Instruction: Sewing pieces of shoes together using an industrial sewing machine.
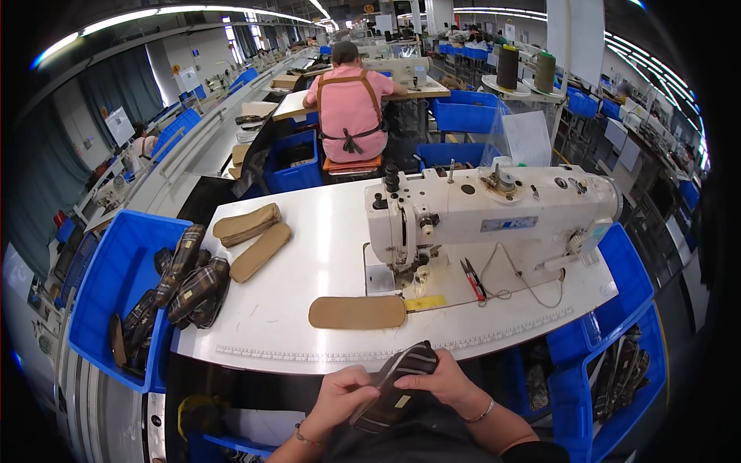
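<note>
My left hand (340, 397) and my right hand (454, 384) are in front of the table's near edge, both closed on a dark plaid fabric shoe upper (377, 415). It has a pale edge and a small cream label. The left fingers pinch its left side, while the right thumb presses on its face from the right. Just beyond the hands, a tan insole (356, 312) lies flat near the sewing machine's needle area. Farther left on the table are another single insole (261, 252) and a stack of insoles (245, 224).
A white sewing machine (478, 204) occupies the table's right half. Red-handled thread snips (472, 279) lie beneath its arm. At left, a blue bin (104, 309) holds plaid uppers (199, 287), some spilling onto the table. Another blue bin (660, 370) is at right. A person (351, 108) sits ahead.
</note>
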The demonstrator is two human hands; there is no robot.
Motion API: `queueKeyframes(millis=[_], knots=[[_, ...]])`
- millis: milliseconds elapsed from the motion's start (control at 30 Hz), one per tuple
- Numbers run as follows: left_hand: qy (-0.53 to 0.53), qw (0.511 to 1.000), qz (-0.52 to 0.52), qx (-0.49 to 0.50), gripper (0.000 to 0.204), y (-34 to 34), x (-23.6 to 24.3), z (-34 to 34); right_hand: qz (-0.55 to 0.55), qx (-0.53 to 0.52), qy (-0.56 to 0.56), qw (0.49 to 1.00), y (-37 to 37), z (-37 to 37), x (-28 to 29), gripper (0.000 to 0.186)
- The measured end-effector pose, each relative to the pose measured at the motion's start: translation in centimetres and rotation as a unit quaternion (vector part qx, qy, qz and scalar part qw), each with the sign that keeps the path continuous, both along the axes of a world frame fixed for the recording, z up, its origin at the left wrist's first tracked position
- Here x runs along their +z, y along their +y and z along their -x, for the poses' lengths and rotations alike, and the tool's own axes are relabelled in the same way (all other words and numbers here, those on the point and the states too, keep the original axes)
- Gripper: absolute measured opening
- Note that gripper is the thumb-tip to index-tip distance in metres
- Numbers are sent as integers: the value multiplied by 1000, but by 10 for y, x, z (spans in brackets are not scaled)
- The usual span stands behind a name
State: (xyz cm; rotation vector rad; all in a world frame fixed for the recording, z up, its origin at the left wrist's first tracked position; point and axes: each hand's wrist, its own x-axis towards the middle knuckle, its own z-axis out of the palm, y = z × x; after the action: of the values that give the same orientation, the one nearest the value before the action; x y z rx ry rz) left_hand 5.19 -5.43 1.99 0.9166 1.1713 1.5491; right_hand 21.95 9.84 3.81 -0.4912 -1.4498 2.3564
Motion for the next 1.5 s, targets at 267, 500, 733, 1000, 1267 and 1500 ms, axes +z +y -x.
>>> queueKeyframes(millis=[267, 500, 733, 1000, 1267, 1500], knots=[[-90, 980, -103, 143, 28, 4, 15, 23, -252, 305, -60, 916, -9, -1, -18, 37], [0, 992, 71, -100, 43, -7, 2, -6, -200, 113, -40, 972, -12, -3, -16, 41], [37, 983, 125, -132, 26, -3, -11, -7, -38, 164, -5, 986, 7, -7, -18, 21], [-69, 991, 118, -1, 19, -4, -19, -41, -92, 79, -25, 992, -2, -7, -23, 14], [-204, 968, 142, 43, 26, -3, -21, -45, -98, 44, -22, 994, -7, -7, -34, 18], [-168, 980, 104, 29, 17, 22, 5, -34, -46, 18, -18, 999, 8, 2, -18, 23]])
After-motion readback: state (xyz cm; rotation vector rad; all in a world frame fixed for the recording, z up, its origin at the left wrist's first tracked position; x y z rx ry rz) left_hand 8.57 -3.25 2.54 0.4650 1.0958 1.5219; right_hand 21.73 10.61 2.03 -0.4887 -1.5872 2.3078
